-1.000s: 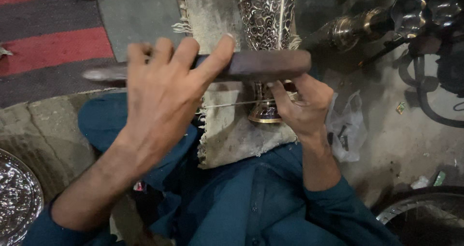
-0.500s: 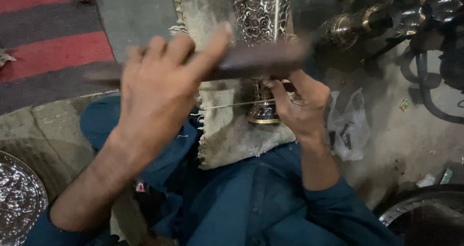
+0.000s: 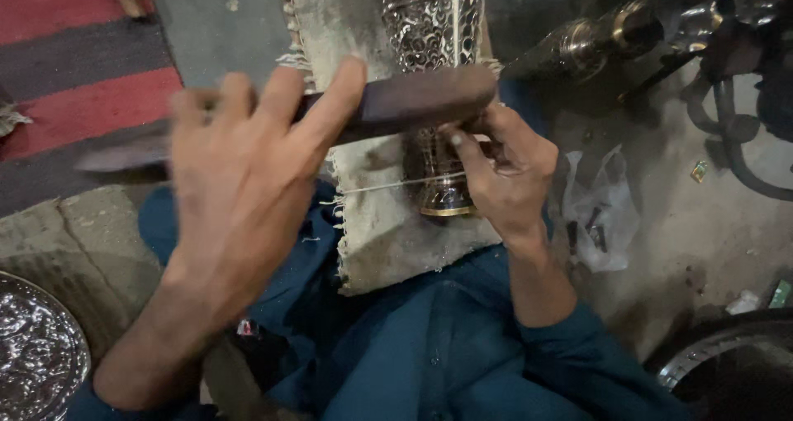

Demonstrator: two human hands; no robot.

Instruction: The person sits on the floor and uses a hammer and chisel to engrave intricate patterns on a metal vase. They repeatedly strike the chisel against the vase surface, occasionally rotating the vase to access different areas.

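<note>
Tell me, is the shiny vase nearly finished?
Partly. The engraved silvery metal vase already shows pattern on its upper body. Now the left hand swings a dark wooden bar while the right hand pinches something small, hidden, against its lower part. How much remains can't be seen.

Vessel point(image 3: 434, 33) top beyond frame edge

A red-striped rug point(image 3: 74, 82), an embossed silver tray point(image 3: 33, 359) and a plastic bag point(image 3: 607, 210) lie around.

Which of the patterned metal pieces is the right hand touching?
The tall embossed vase on the cloth; the plate lies far left.
</note>
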